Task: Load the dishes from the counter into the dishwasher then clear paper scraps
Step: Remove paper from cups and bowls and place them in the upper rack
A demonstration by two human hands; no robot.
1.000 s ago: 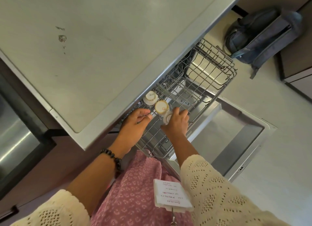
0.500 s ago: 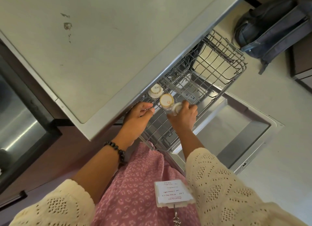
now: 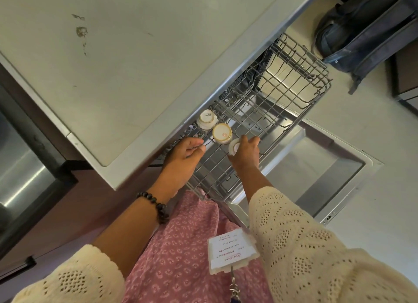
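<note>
The grey wire dishwasher rack (image 3: 300,92) is pulled out from under the counter (image 3: 140,60). Two white cups stand upside down in it: one (image 3: 206,119) near the counter edge, another (image 3: 222,133) beside it. My right hand (image 3: 246,152) grips a third white cup (image 3: 233,146), setting it upside down next to the second. My left hand (image 3: 183,155) rests on the rack's near left part with fingers loosely bent around the wires. The cup in my right hand is mostly hidden by the fingers.
The dishwasher door (image 3: 316,173) lies open below the rack. A dark backpack (image 3: 362,28) sits on the floor at top right. A steel appliance (image 3: 20,171) is at the left. The counter has a small stain (image 3: 81,31). A paper badge (image 3: 233,250) hangs at my chest.
My right hand stays on the third cup, seating it beside the second one. My left hand holds its place on the rack. The view has shifted slightly.
</note>
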